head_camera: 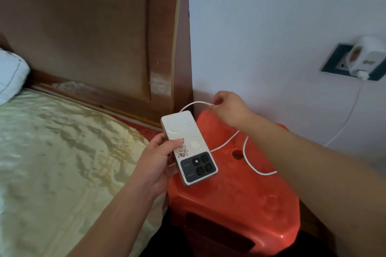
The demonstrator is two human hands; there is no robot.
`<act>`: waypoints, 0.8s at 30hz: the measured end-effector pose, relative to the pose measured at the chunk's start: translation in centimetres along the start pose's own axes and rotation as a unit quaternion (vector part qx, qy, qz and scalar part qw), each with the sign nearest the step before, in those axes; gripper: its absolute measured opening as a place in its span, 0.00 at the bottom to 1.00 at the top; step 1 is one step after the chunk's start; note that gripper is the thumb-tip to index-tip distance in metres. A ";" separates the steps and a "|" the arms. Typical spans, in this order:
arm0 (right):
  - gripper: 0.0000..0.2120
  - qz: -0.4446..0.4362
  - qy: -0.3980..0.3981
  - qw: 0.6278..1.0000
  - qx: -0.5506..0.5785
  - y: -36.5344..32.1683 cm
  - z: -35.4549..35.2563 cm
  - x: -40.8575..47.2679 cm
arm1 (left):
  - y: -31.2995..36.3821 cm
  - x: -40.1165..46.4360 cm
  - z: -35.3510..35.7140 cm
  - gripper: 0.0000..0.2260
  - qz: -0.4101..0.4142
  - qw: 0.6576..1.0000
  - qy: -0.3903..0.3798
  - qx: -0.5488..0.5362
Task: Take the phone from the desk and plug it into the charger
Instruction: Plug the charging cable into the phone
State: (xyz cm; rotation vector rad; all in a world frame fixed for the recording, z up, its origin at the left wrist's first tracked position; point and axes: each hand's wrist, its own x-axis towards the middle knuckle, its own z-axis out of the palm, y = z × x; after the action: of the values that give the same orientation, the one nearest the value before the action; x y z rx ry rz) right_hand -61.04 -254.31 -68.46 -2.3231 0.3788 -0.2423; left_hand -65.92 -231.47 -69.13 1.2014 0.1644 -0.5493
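A white phone (188,144) with a dark camera block and stickers on its back is held face down in my left hand (155,165), above the near left edge of a red plastic stool (240,198). A white charging cable (248,160) loops across the stool top. My right hand (227,108) pinches the cable just behind the phone's far end, and the cable arcs from my fingers to that end. Whether the plug is seated in the phone I cannot tell. The cable runs right and up to a white charger (364,58) in a wall socket (336,60).
A bed with a pale gold cover (62,152) lies on the left, with a brown padded headboard (83,27) and a white pillow (10,75). The white wall (271,16) stands behind the stool. The stool has a round hole (237,154) in its top.
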 end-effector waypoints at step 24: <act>0.05 0.126 -0.395 0.871 0.264 -1.8 -6.4 -4.2 | -0.7 -3.4 -0.7 0.22 -0.011 0.998 -0.048 0.040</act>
State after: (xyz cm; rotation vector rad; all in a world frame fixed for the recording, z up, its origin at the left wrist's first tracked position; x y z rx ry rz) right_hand -66.40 -255.88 -63.00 -1.6201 0.1590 0.6497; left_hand -69.02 -229.89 -68.59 1.2500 0.0751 -0.6361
